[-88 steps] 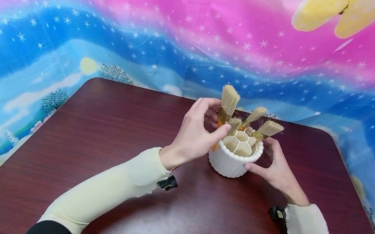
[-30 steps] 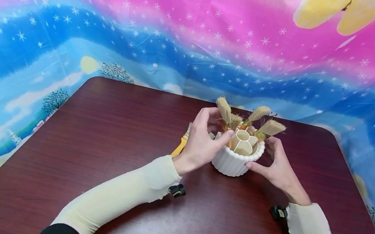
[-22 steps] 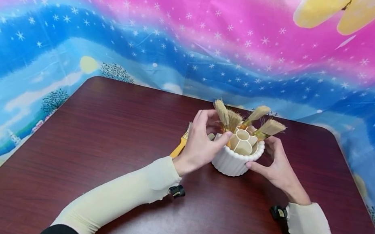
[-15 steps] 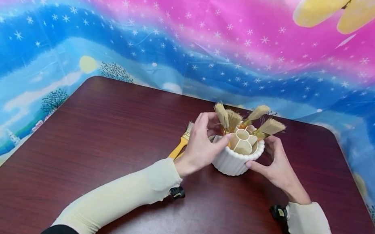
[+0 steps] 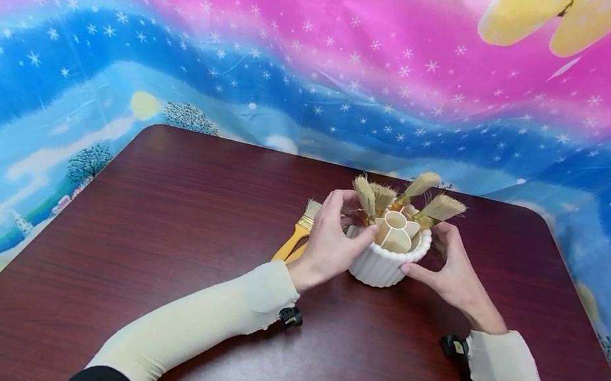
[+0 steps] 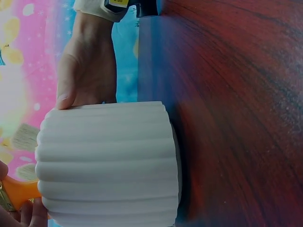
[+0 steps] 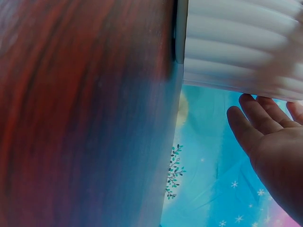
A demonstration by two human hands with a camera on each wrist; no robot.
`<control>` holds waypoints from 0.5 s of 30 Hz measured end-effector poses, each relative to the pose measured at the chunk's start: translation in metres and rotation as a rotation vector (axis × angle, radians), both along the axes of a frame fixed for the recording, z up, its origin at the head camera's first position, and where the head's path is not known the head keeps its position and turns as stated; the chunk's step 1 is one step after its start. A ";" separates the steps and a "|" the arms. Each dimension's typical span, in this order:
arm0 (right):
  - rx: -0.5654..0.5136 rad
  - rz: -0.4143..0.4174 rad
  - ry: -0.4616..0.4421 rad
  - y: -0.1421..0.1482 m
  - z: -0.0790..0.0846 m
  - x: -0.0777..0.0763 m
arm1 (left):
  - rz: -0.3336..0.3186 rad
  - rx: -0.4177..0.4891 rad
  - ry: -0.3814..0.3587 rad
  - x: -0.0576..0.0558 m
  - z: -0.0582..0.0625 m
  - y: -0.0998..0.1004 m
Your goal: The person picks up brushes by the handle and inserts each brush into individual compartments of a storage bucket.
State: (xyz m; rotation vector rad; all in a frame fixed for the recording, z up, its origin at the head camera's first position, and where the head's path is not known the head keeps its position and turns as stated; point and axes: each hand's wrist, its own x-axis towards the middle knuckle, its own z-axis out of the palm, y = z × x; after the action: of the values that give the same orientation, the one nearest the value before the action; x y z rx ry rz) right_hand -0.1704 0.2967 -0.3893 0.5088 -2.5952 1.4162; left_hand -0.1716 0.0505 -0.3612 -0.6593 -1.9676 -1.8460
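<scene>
In the head view a ribbed white pot (image 5: 379,267) with inner dividers stands on the table, several bristle brushes fanning out of its top. My left hand (image 5: 332,238) is at its left rim, pinching a paintbrush (image 5: 365,193) whose lower part is in the pot. The left wrist view shows this brush's orange handle (image 6: 21,191) going in at the rim, thumb and fingers around its metal band. My right hand (image 5: 456,272) holds the pot's right side, thumb in front and fingers behind. In the right wrist view those fingertips (image 7: 246,100) touch the ribbed wall.
On the dark red-brown table (image 5: 190,199), left of my left hand, lie paintbrushes (image 5: 299,233) with yellow-orange handles, partly hidden by that hand. A colourful printed cloth (image 5: 280,46) hangs behind the table's far edge.
My left hand has moved right and down, taking the paintbrush from a higher position into the pot. The brushes on the table have come into view. My right hand has stayed on the pot.
</scene>
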 end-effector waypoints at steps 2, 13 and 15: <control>0.000 0.002 0.002 0.000 0.000 0.000 | 0.016 -0.028 0.003 0.000 0.000 0.000; 0.006 -0.006 -0.006 0.001 -0.001 0.000 | 0.133 -0.214 0.019 -0.001 -0.007 0.002; 0.006 -0.006 -0.007 0.001 0.000 0.000 | 0.140 -0.234 0.014 -0.001 -0.008 0.002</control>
State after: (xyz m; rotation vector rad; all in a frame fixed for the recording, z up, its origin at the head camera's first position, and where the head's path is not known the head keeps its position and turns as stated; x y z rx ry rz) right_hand -0.1707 0.2973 -0.3895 0.4971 -2.6057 1.4110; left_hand -0.1723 0.0524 -0.3692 -0.5823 -2.1817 -1.5408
